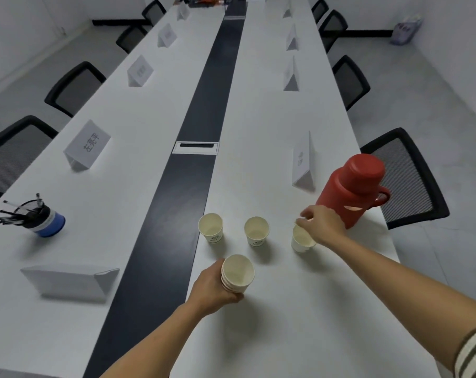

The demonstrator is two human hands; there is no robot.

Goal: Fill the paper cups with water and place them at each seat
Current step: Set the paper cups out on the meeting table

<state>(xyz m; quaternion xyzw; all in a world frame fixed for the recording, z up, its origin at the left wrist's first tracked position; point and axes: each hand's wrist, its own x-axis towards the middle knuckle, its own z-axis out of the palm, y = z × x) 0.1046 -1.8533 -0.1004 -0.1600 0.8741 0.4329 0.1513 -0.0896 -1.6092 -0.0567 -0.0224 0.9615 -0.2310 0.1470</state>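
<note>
My left hand (213, 289) grips a stack of nested paper cups (237, 272) just above the white table (299, 309). Two single paper cups stand upright and look empty: one (211, 227) at the left, one (256, 231) in the middle. To their right, my right hand (322, 225) pinches the far rim of a third paper cup (301, 240), which sits on or just above the table. A red thermos (352, 188) with its cap on stands right behind that hand, near the table's right edge.
A dark strip (176, 208) with a cable hatch runs down the table's middle. Folded name cards (87, 145) mark the seats on both sides. A blue pen holder (40, 216) stands at the left. Black mesh chairs (405, 175) line both long edges.
</note>
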